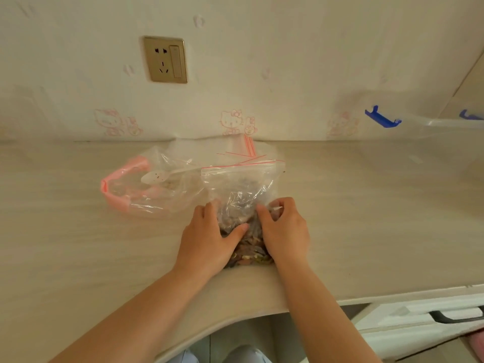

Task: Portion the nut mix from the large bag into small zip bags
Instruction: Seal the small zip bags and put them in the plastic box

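Left hand (209, 239): bare, fingers fairly straight, lying flat against the left flank of the filled bag, thumb pressing across its front.
Right hand (284, 231): fingers curled, pinching the crinkled film on the bag's right side.
Filled zip bag (239, 187): clear, glossy, wrinkled plastic with a thin red line along its seal; it lies on the desk between both hands, seal end pointing to the wall.
Nut mix (248, 254): brown, tan and dark bits heaped in the near end of that bag.
Desk (78, 244): pale wood-grain top, curved near edge.
Large bag (162, 184): limp clear plastic with a pink strip, just left of the filled bag.
Spoon (157, 176): white, perforated, resting in the large bag.
Empty zip bags (246, 150): flat, red-lined, fanned behind.
Wall socket (165, 59): brass-coloured plate.
Writing: none readable.
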